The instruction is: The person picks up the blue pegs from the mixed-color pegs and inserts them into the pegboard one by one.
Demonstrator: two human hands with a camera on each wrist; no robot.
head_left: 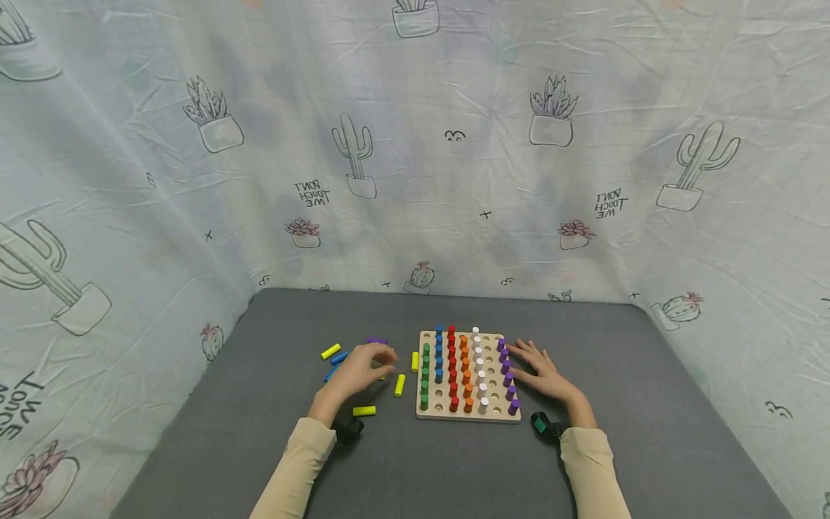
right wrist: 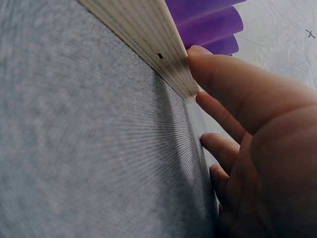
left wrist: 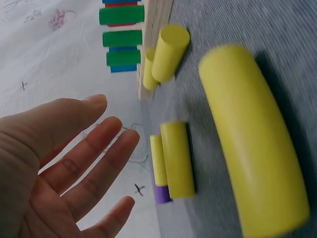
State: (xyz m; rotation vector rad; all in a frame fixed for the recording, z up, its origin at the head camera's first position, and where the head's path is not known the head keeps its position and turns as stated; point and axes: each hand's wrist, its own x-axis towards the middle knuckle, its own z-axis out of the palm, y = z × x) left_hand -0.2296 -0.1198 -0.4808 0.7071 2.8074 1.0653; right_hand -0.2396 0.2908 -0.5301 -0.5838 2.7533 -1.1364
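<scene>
I see most pegs standing in the peg board [head_left: 468, 417], my right hand [head_left: 543, 375] flat beside it, my left hand [head_left: 358, 371] open and empty above loose yellow pegs [head_left: 399, 385] still to go in.

We see a dark grey felt-like tabletop [head_left: 648, 404] boxed in on three sides by a pale, wrinkled cloth backdrop [head_left: 415, 180]. The cloth is printed with line-drawn cacti [head_left: 353, 155], potted succulents [head_left: 551, 112] and mirrored "don't touch me" lettering [head_left: 313, 193]. Light looks soft and even, with faint shadows in the cloth folds and corners.
</scene>
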